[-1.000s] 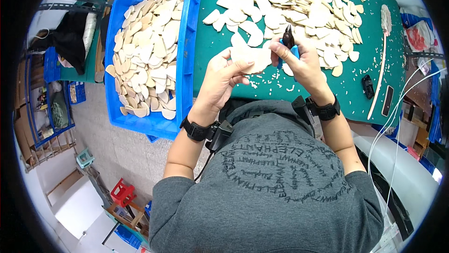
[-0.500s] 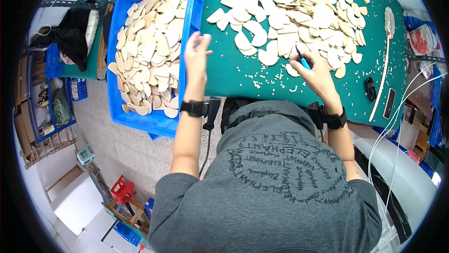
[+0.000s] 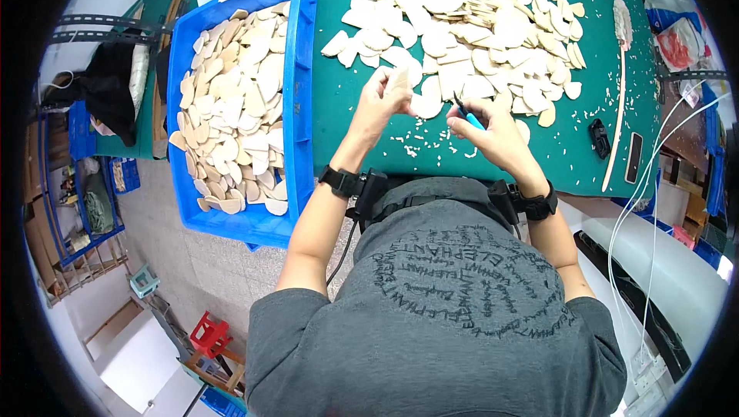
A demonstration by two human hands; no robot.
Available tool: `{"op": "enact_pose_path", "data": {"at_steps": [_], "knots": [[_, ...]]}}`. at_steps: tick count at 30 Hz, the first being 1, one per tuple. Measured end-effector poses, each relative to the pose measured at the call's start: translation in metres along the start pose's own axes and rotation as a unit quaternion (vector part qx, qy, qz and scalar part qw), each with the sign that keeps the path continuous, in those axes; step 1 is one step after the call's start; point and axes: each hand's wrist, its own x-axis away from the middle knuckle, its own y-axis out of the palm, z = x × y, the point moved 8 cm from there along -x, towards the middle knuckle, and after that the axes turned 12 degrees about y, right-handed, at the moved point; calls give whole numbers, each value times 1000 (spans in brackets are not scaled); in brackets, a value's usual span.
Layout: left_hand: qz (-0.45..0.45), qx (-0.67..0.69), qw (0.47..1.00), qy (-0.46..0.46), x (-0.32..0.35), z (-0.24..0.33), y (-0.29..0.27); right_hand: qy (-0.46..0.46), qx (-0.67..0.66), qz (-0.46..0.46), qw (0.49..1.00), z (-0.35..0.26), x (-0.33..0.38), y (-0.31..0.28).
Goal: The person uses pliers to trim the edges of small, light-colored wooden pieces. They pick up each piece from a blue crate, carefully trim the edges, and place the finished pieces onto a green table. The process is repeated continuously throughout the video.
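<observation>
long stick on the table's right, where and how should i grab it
Probably by the slim near end of the stick, coming from the person's side: that end points toward the person, while the broad, shaggy head is at the far end. The right hand is nearer, but holds blue-handled pliers.

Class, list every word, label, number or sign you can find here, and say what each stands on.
Grey shirt: dark lettering in a rounded block; wording not copied here.
Red-and-white bag: any marks too blurred to read.
Pale pieces, pliers, blue box: no readable text.
</observation>
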Motion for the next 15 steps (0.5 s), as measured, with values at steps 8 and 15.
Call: {"op": "enact_pose_path", "data": {"at_steps": [8, 15], "knots": [[11, -65, 995, 77, 27, 75, 34, -63, -35, 1, 997, -31, 0, 3], [26, -139, 982, 125, 36, 94, 30, -79, 8, 15, 997, -45, 5, 1]]}}
